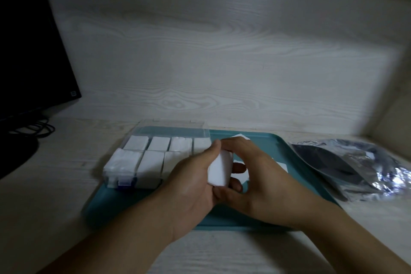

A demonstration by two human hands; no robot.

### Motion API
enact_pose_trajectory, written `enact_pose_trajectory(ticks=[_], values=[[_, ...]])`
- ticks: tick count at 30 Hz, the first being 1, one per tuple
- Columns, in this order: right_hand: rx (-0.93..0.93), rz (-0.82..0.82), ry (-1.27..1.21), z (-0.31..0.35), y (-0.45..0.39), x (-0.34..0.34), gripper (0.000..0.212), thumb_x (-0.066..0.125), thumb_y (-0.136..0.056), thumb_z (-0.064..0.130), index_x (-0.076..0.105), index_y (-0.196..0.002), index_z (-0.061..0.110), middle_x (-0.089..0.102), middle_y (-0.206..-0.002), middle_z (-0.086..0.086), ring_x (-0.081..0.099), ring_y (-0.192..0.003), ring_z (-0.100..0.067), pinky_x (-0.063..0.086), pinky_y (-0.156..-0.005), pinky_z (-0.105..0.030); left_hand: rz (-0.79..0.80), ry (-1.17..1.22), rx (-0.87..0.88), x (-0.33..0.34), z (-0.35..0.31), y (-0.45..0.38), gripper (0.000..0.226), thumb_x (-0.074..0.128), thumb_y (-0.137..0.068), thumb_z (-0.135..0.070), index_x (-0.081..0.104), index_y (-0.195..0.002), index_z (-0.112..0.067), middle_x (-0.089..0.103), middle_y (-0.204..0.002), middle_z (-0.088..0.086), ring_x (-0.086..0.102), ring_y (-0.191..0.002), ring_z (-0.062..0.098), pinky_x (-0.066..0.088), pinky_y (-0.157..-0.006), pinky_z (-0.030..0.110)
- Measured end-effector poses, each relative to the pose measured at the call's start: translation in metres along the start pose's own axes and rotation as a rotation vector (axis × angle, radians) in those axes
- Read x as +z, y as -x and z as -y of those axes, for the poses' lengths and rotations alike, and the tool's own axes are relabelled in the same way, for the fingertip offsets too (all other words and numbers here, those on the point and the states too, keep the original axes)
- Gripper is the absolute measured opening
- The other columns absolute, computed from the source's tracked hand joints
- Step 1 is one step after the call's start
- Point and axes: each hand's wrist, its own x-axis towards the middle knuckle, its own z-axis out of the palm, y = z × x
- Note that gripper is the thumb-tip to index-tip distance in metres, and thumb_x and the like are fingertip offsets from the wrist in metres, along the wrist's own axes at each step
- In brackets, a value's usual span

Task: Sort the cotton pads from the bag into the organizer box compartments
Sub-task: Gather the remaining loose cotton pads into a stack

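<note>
1. A white stack of pads [219,168], flat-sided and squared, sits between both hands.
2. Left hand [193,187] and right hand [251,176] meet, fingers curled round it.
3. Left of them, the box [155,155] holds white pads in its compartments.
4. Beneath: teal tray [278,147]; right: bag [355,164].

I sit at what looks like a desk in a home or small office. A dark monitor [33,40] stands at my left, with black cables [35,129] looped beneath it. The desktop [55,184] and the back panel [222,51] share a pale wood-grain finish, and a side wall [395,104] closes the nook at my right. The light is dim.
</note>
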Motion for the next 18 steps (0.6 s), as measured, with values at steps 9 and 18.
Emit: enact_pose_trajectory(ticks=[9, 18], values=[[0.457, -0.193, 0.273, -0.048, -0.009, -0.013, 0.041, 0.058, -0.093, 0.042, 0.062, -0.126, 0.019, 0.061, -0.123, -0.001, 0.052, -0.116, -0.015, 0.043, -0.097, -0.031, -0.261, 0.013, 0.107, -0.005, -0.017, 0.002, 0.028, 0.041, -0.105, -0.032, 0.064, -0.108, -0.016, 0.066, -0.068, 0.008, 0.044, -0.046, 0.016, 0.034, -0.04, 0.022], [0.565, 0.103, 0.451, -0.058, -0.007, 0.012, 0.051, 0.059, -0.086, 0.058, 0.058, -0.125, 0.024, 0.05, -0.129, 0.001, 0.033, -0.126, -0.022, 0.032, -0.106, -0.035, -0.34, 0.059, 0.145, -0.012, -0.027, 0.002, 0.04, 0.036, -0.105, -0.043, 0.063, -0.104, -0.014, 0.062, -0.075, 0.008, 0.039, -0.047, 0.013, 0.025, -0.036, 0.02]])
